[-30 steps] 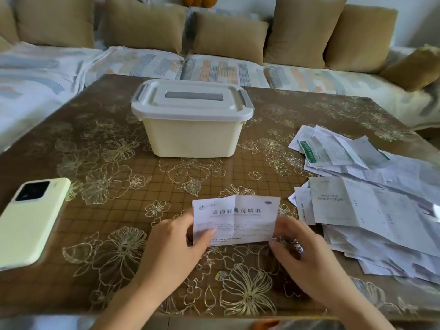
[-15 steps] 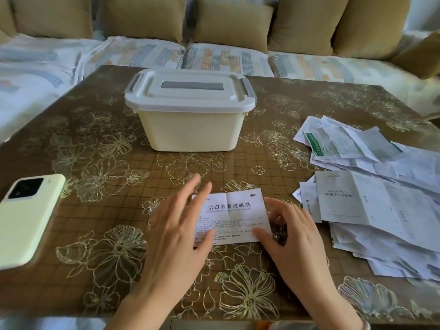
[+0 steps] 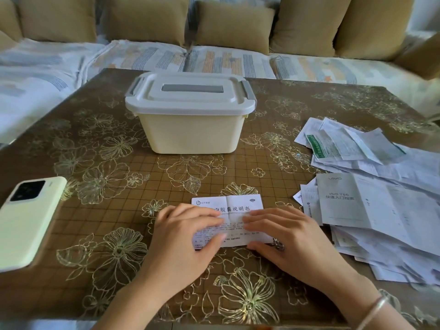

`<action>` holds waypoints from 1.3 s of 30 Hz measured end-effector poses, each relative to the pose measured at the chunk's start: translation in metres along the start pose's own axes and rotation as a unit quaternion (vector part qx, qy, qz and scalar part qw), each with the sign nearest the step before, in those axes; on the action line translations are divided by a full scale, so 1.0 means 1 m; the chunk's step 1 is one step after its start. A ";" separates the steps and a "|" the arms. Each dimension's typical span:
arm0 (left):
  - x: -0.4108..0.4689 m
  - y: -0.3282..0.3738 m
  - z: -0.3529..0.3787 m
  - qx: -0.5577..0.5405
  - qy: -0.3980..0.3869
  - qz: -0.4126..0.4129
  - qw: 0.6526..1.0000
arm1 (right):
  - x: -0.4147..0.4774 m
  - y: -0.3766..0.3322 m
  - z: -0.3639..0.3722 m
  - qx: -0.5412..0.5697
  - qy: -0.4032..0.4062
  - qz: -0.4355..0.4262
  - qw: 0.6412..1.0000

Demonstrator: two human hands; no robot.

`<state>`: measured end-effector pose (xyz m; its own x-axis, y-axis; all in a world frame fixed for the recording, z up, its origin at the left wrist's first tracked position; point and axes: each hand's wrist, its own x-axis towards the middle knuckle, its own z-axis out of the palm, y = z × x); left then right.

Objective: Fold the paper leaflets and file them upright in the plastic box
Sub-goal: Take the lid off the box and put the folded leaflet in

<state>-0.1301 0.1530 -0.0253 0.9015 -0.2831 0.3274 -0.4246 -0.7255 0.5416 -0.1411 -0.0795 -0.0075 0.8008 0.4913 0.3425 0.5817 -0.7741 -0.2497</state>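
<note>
A small white leaflet (image 3: 234, 206) with black print lies flat on the brown flowered table (image 3: 95, 163), near its front edge. My left hand (image 3: 188, 236) presses on the leaflet's left half with straight fingers. My right hand (image 3: 283, 236) presses flat on its right half, fingertips almost meeting those of the left at the centre crease. Behind the leaflet stands the cream plastic box (image 3: 190, 129), its white lid with grey clips and handle shut. A loose pile of unfolded leaflets (image 3: 371, 191) spreads over the table's right side.
A pale green phone (image 3: 26, 222) lies face down at the table's left edge. A sofa (image 3: 214, 58) with tan cushions runs along the far side of the table. Bare tabletop lies between the box and the leaflet.
The leaflet, held up off the table a second ago, now lies flat. Both hands have come down on it and slid inward over its two halves.
</note>
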 end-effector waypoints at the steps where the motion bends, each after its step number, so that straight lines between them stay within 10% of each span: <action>1: 0.001 0.001 -0.001 0.006 -0.009 0.006 1.000 | 0.000 0.000 0.000 -0.011 0.006 -0.015 1.000; 18: -0.004 0.013 -0.012 -0.020 -0.019 -0.025 0.999 | -0.014 -0.026 0.010 0.100 0.168 0.183 0.963; 39: -0.009 0.018 0.006 0.096 0.051 0.026 0.994 | 0.014 -0.026 -0.003 -0.056 -0.029 0.219 0.974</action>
<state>-0.1455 0.1385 -0.0233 0.8611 -0.2664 0.4330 -0.4384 -0.8203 0.3672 -0.1453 -0.0533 0.0064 0.9774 0.1231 0.1719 0.1655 -0.9514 -0.2597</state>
